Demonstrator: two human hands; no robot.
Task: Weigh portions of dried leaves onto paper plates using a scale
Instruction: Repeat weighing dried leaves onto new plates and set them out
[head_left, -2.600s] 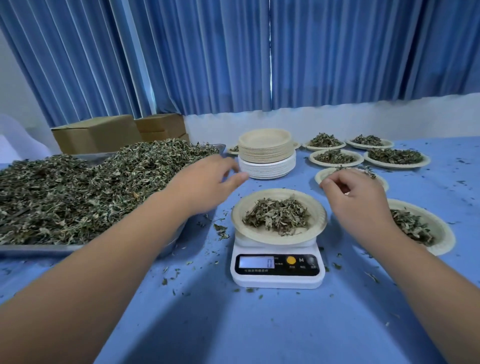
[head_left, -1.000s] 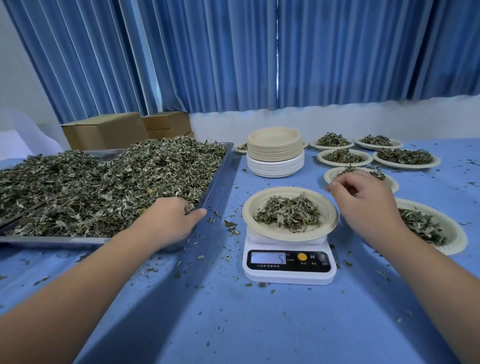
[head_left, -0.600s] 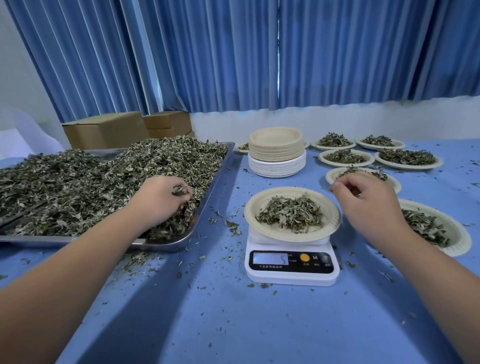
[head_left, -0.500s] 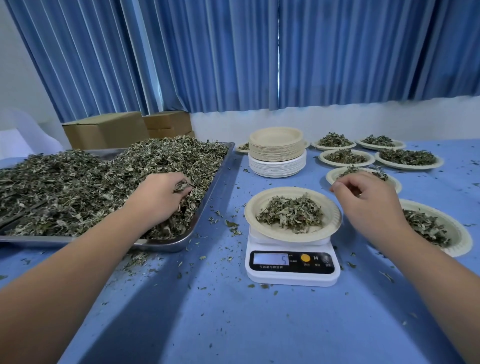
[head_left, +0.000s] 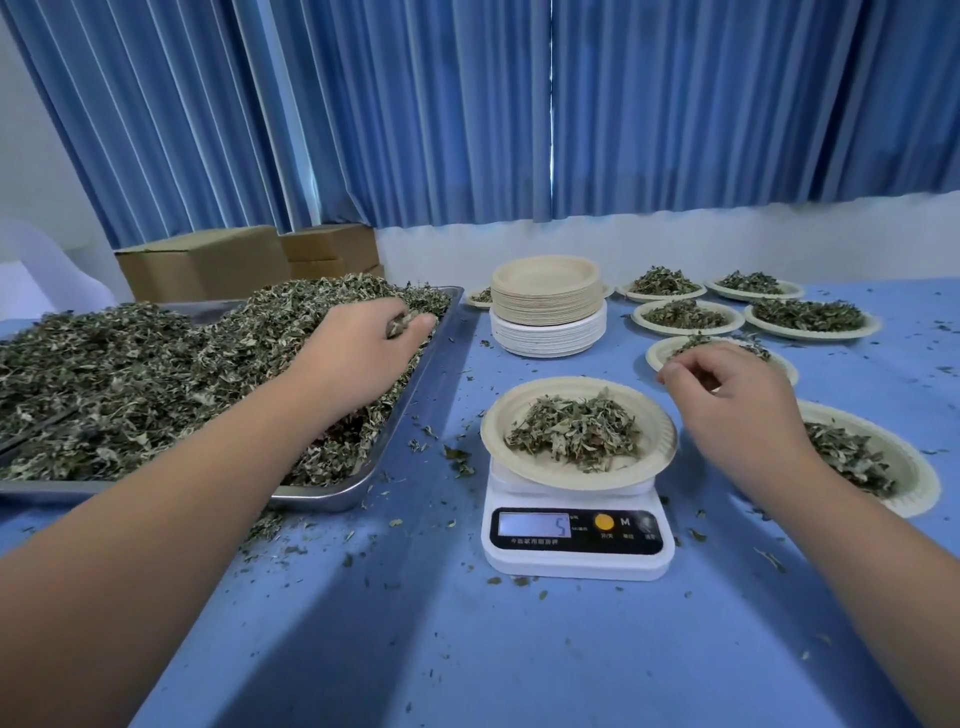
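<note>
The left hand (head_left: 358, 353) lies on the heap of leaves (head_left: 156, 374) in the tray (head_left: 415, 400), over its far right part. Its fingers are curled, and thumb and fingertips pinch a small tuft of leaves. The forearm crosses the tray's near right corner and hides part of the heap.

The scale (head_left: 576, 540) stands on the table (head_left: 519, 665) just right of the tray, and its display shows 5. A plate (head_left: 662, 436) sits on it and overhangs its top. On the plate lies a portion (head_left: 576, 428), heaped in the middle.

The right hand (head_left: 737, 400) hovers just beside the plate's far right rim, apart from it. Its fingers are loosely curled downward and the thumb tip is close to the forefinger. Whether they hold anything cannot be told.

This hand covers part of a filled plate behind it (head_left: 657, 353). The right forearm crosses the left edge of another filled plate (head_left: 919, 462), near right.

Beyond the scale rises a stack (head_left: 548, 306) of empty plates, tan ones above white ones. A further filled plate (head_left: 475, 299) shows past its left side. Four filled plates (head_left: 737, 321) lie in two rows to the stack's right.

Crumbs (head_left: 457, 460) of leaf dot the blue table, thickest between tray and scale and along the tray's near edge.

Two boxes (head_left: 208, 262) stand beyond the tray, against blue curtains (head_left: 415, 104) that hang above a white wall (head_left: 727, 244).
</note>
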